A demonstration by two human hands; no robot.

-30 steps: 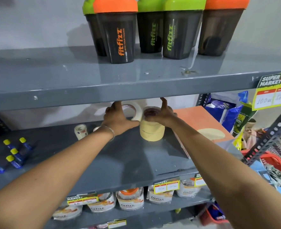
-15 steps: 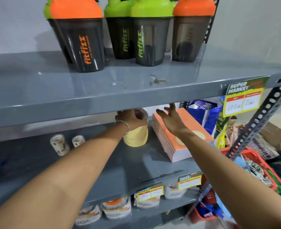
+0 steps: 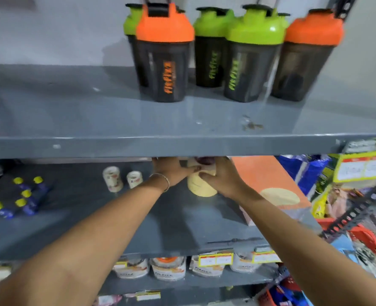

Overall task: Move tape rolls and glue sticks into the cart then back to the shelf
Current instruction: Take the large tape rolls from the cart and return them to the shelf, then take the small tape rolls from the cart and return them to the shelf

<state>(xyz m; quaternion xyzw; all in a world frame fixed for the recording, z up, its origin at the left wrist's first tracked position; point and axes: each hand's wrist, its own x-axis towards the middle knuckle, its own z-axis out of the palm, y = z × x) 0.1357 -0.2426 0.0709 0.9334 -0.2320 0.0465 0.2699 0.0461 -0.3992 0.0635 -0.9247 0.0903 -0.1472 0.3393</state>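
Note:
A stack of cream masking tape rolls [image 3: 201, 187] stands on the grey middle shelf [image 3: 165, 221], its top hidden under the shelf above. My left hand [image 3: 172, 172] grips the stack's upper left side, a bangle on the wrist. My right hand [image 3: 221, 177] clasps its upper right side, fingers meeting the left hand's. Two small white tape rolls [image 3: 122, 180] stand to the left. Several blue glue sticks with yellow caps [image 3: 21, 198] lie at the shelf's far left. The red cart [image 3: 363, 244] sits low at the right.
Shaker bottles with orange and green lids [image 3: 231, 56] stand on the top shelf. An orange flat pack [image 3: 268, 186] lies right of the tape stack. Bags and price tags [image 3: 363, 168] crowd the right. Pouches [image 3: 169, 268] fill the shelf below.
My right hand has come back from the orange pack onto the tape stack. The left hand has stayed on it. The view has swung left, showing the glue sticks again.

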